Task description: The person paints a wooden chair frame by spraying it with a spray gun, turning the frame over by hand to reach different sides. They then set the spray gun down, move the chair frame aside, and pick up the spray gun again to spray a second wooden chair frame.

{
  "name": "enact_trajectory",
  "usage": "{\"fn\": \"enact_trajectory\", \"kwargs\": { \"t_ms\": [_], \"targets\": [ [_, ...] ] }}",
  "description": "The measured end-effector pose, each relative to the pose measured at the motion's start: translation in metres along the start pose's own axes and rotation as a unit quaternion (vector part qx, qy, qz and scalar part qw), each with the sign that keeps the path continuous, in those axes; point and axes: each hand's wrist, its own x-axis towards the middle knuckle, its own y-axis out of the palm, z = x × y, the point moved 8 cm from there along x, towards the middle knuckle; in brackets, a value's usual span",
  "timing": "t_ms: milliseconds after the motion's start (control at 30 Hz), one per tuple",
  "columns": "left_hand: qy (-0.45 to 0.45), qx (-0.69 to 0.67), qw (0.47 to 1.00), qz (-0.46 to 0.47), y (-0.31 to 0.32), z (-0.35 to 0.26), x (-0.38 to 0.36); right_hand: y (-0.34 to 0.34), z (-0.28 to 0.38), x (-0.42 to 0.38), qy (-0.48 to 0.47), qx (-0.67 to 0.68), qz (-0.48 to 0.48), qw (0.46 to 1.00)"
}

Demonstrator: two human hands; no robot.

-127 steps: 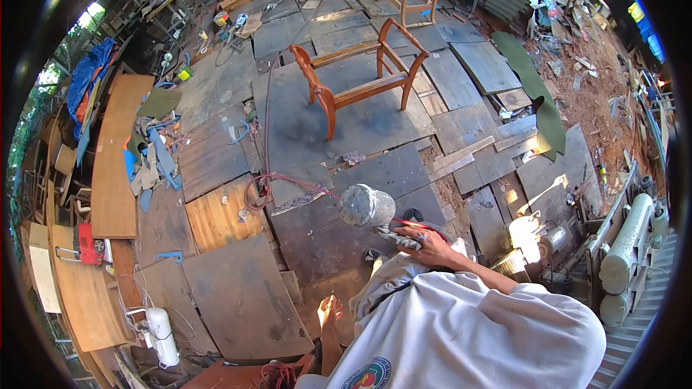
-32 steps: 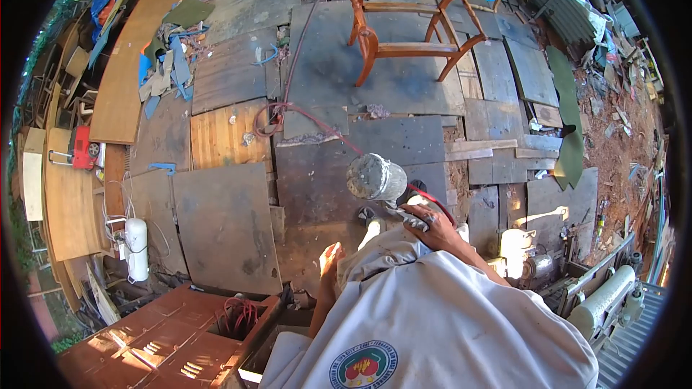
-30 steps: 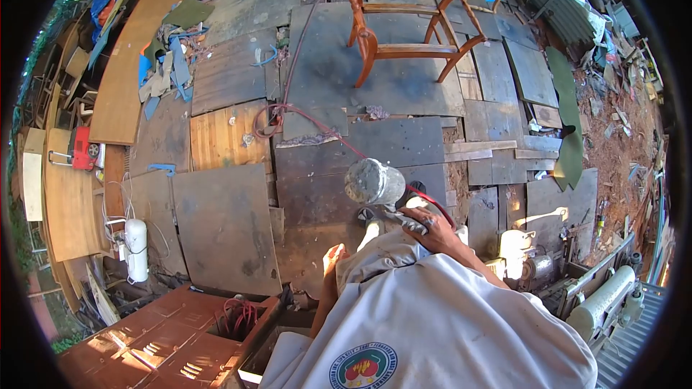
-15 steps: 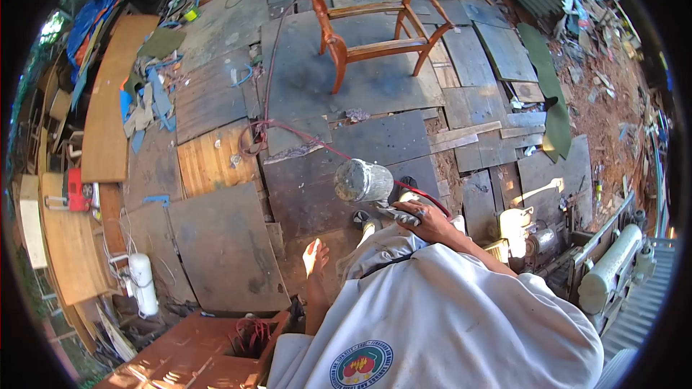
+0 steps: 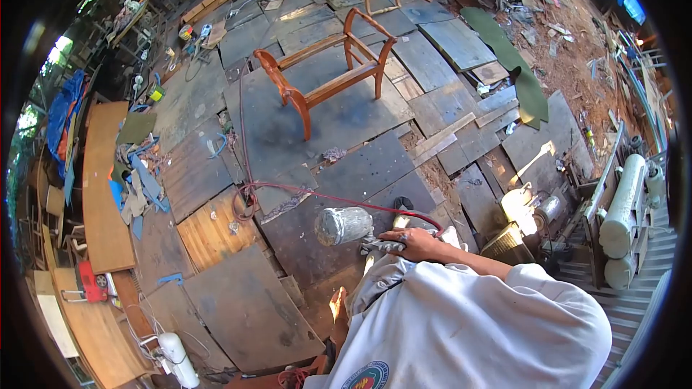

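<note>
Right hand (image 5: 412, 243) grips the spray gun (image 5: 346, 225), fingers curled shut; how open the left hand (image 5: 336, 304) is, I cannot tell.

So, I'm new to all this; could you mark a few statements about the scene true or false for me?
1. The right hand grips a tool with a spattered cup. True.
2. The left hand is wrapped around that cup. False: the left hand is apart from it.
3. A red hose runs across the floor. True.
4. The nearest chair frame has a padded seat. False: the chair frame is open there.
</note>
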Motion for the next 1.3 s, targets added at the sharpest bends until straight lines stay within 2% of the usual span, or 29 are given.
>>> {"fn": "enact_trajectory", "kwargs": {
  "t_ms": [367,700,800,1067,1133,1200,1300],
  "targets": [
    [0.019,0.026,0.999,-0.016,0.005,-0.033,-0.008,0.0,-0.015,-0.007,0.025,0.003,-0.018,1.0],
    [0.033,0.06,0.998,-0.005,0.031,-0.053,-0.01,-0.029,-0.041,-0.001,0.02,0.038,-0.037,0.998],
    [0.032,0.07,0.997,0.011,0.054,-0.057,0.0,-0.047,-0.053,-0.003,0.046,0.059,-0.023,0.997],
    [0.031,0.094,0.993,0.069,0.131,-0.075,0.016,-0.081,-0.093,-0.005,0.035,0.119,-0.055,0.991],
    [0.019,0.103,0.991,0.081,0.147,-0.079,0.017,-0.096,-0.096,-0.008,0.044,0.12,-0.037,0.991],
    [0.013,0.109,0.99,0.091,0.159,-0.085,0.018,-0.104,-0.105,-0.012,0.032,0.145,-0.072,0.986],
    [0.072,0.157,0.975,0.139,0.181,-0.107,0.026,-0.109,-0.119,-0.018,0.038,0.15,-0.08,0.985]
  ]
}}
